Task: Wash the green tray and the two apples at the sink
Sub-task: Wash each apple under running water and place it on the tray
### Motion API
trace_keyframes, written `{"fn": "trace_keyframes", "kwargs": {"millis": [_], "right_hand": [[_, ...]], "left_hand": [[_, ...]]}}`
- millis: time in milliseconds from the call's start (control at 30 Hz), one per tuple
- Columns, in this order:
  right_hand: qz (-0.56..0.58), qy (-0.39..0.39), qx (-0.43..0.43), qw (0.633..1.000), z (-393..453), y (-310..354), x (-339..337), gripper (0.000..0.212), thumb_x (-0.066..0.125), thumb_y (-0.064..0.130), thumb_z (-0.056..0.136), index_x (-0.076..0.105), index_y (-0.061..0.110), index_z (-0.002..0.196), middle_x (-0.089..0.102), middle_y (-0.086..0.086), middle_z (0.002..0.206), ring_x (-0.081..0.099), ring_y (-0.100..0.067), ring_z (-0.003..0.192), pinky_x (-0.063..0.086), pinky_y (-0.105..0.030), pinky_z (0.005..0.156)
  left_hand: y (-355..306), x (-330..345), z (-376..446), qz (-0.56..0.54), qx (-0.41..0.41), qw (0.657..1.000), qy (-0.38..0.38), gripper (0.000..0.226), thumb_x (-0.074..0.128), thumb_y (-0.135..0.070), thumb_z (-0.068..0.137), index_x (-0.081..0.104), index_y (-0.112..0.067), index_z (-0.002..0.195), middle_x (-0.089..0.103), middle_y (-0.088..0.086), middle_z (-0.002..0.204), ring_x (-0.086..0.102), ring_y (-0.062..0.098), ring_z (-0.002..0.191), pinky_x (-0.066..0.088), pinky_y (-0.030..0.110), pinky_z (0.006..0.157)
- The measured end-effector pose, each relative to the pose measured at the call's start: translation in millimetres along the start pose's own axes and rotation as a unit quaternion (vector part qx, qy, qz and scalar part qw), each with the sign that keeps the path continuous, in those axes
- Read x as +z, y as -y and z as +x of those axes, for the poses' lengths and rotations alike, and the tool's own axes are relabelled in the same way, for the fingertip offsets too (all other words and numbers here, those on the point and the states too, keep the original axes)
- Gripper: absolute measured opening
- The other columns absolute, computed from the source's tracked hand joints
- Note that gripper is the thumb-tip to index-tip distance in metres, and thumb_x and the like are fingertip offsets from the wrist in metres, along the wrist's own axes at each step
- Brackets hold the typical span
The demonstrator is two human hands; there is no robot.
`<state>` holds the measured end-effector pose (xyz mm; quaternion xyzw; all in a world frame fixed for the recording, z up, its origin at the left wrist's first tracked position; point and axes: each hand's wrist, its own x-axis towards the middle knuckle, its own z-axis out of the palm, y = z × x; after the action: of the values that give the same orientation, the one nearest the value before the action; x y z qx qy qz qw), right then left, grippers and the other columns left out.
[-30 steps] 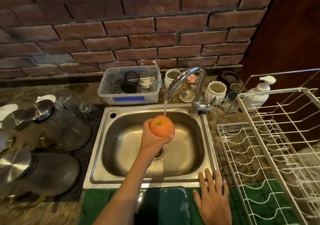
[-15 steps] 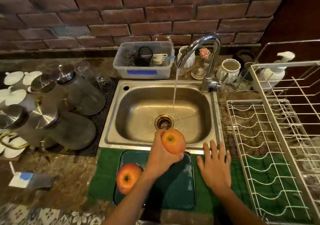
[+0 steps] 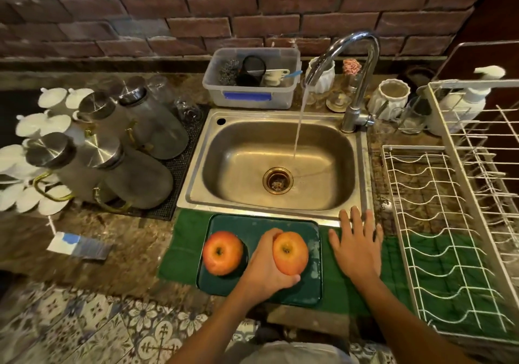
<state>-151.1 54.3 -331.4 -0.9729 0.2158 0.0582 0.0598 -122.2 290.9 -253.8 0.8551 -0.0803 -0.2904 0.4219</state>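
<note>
I see the left hand with its fingers curled around a round red-orange apple, gripping it over the right half of the rectangular dark green plastic tray; I cannot tell whether this apple touches the tray surface. A second round red-orange apple rests on the left half of the same tray, apart from the held one. The tray lies on a green cloth mat on the brown speckled stone tabletop, just in front of the rectangular stainless steel sink. The right hand lies flat on the mat beside the tray, fingers straight and spread, holding nothing. The curved chrome faucet runs water into the sink basin. A white wire dish rack stands at the right.
</note>
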Motion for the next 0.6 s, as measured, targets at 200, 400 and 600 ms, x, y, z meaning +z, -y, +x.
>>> {"fn": "trace_keyframes", "kwargs": {"millis": [200,400,600], "right_hand": [[0.01,0.006,-0.003,1.0,-1.4,-0.1,-1.8,0.066,0.026,0.057,0.099,0.03,0.022,0.155,0.022,-0.009,0.165,0.005,-0.034,0.154,0.012,-0.058,0.121],[0.005,-0.005,-0.006,1.0,-1.7,-0.6,-0.7,0.069,0.02,0.059,0.096,0.033,0.022,0.153,0.026,-0.009,0.164,0.009,-0.034,0.153,0.016,-0.059,0.12],[-0.003,-0.006,0.001,1.0,-1.1,-0.6,1.0,0.07,0.018,0.06,0.097,0.037,0.022,0.152,0.029,-0.009,0.163,0.01,-0.034,0.153,0.019,-0.059,0.119]], "left_hand": [[6.3,3.7,-3.1,0.022,0.006,1.0,0.002,0.102,0.087,-0.048,0.054,0.024,-0.049,0.134,0.041,-0.013,0.134,0.047,0.008,0.122,0.042,0.028,0.105],[9.3,14.1,-7.1,0.023,0.003,1.0,-0.015,0.104,0.085,-0.054,0.053,0.014,-0.058,0.129,0.033,-0.02,0.132,0.041,0.004,0.122,0.033,0.018,0.101],[4.3,12.7,-16.3,0.021,0.032,0.999,-0.016,0.118,0.085,-0.054,0.053,-0.003,-0.074,0.129,0.015,-0.021,0.148,0.027,0.009,0.139,0.028,0.026,0.114]]}}
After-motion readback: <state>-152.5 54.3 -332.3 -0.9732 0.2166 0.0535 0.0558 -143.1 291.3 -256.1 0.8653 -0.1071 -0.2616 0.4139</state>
